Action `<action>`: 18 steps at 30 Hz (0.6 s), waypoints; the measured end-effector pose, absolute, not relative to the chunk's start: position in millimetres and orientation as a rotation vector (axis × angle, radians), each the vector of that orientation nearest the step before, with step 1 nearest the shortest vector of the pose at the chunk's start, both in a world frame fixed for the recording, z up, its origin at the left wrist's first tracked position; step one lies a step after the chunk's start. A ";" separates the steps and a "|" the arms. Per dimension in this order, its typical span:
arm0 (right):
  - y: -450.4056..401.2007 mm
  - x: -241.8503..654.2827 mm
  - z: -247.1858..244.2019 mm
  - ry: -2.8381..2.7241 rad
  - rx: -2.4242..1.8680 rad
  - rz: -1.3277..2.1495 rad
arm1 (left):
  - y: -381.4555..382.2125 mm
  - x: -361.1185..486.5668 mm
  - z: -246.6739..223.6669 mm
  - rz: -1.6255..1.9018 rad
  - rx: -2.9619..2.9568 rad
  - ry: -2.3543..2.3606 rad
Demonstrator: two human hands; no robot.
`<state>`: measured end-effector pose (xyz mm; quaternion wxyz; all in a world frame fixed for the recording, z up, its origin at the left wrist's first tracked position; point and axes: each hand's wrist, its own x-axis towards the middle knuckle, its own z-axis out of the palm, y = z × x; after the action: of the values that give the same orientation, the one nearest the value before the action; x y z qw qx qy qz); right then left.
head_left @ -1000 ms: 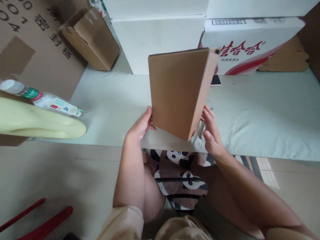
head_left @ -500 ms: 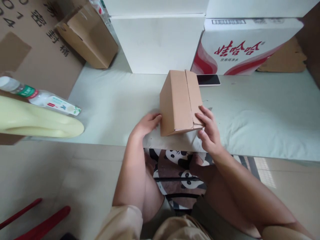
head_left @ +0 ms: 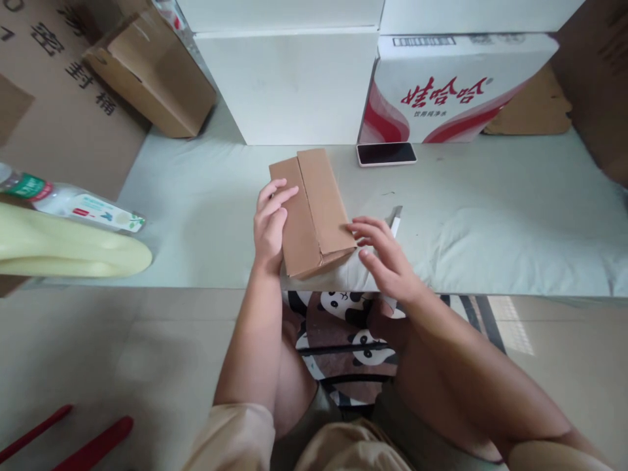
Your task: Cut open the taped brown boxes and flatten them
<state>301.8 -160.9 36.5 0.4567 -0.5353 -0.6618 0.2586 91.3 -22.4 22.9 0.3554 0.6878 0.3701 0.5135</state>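
A small brown cardboard box [head_left: 321, 203] lies at a slant on the pale green cloth [head_left: 206, 222], its flaps meeting in a seam along the top. My left hand [head_left: 269, 222] grips its left side, with the fingers bent over onto the top flap. At the near right corner is my right hand [head_left: 383, 252], open, fingers apart, the fingertips at the box's edge. Just behind those fingers a slim white tool with a grey tip, like a utility knife [head_left: 396, 221], lies partly hidden by the hand.
A phone [head_left: 386, 154] lies in front of white cartons [head_left: 289, 91] and a red-printed carton [head_left: 441, 91]. To the left are a brown box [head_left: 157, 72], a plastic bottle [head_left: 83, 203] and a pale yellow object [head_left: 73, 242]. The surface's front edge runs above my knees.
The box has turned and shifted left in view. My left hand has moved from its lower side up onto the top flap. My right hand has loosened, and the white tool has come into view.
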 end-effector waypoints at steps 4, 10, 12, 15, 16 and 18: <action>-167.2 325.2 33.0 -1.489 -1.930 0.616 | -20.9 91.8 19.3 1.371 1.761 0.971; -168.3 342.1 25.8 -1.662 -2.481 0.585 | -20.5 93.3 18.5 1.413 1.759 0.945; -165.7 341.8 26.7 -1.608 -2.500 0.567 | -21.0 93.9 19.3 1.403 1.754 0.953; -163.1 338.4 31.0 -1.429 -2.316 0.568 | -23.7 97.5 20.7 1.414 1.754 0.967; -163.7 336.7 33.4 -1.367 -2.198 0.566 | -25.3 99.9 20.7 1.429 1.753 0.975; -168.1 332.8 39.7 -1.295 -1.913 0.570 | -29.3 106.6 19.5 1.463 1.758 1.012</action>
<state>332.8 -168.1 39.7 0.3718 -0.7465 -0.5052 0.2222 106.6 -29.3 19.5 0.3146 0.6672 0.3842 0.5552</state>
